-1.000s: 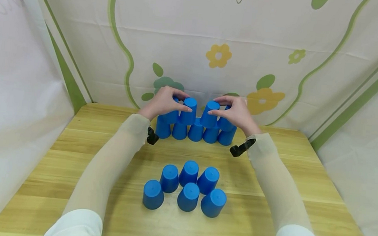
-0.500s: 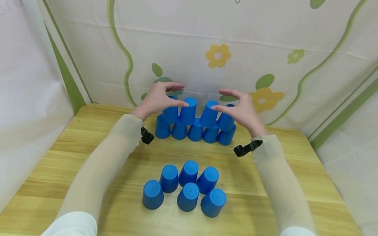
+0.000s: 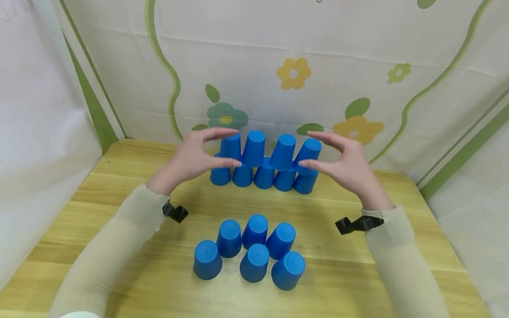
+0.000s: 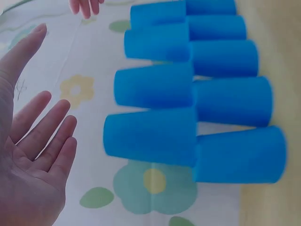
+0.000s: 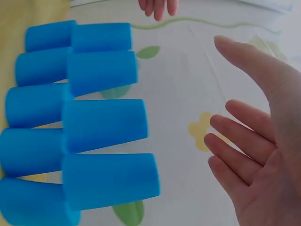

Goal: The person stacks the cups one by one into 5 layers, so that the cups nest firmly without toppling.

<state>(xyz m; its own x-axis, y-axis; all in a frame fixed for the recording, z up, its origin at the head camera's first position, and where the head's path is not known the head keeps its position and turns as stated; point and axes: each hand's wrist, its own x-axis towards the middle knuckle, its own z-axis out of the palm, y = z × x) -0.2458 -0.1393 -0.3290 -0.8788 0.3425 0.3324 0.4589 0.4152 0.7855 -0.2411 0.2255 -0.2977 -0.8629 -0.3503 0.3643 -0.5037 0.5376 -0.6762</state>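
Observation:
My left hand is spread wide, thumb and fingers apart, overlapping the upper-left blue cup in the head view. Opposite it, my right hand is held the same way near the upper-right blue cup. Both palms hold nothing, and the left wrist view shows a gap between my left hand and the nearest upside-down cup. The upper row of cups straddles the lower row, where the middle cup stands on the wooden table. A gap shows between the two inner upper cups.
Closer to me, several more upside-down blue cups, one of them the front right cup, stand in a loose group on the table. A printed white curtain hangs right behind the stacked rows, with more cloth at both sides.
My hands have let go of the two inner upper cups, which stay in place. They have drawn apart, left hand leftward and right hand rightward, both nearer to me.

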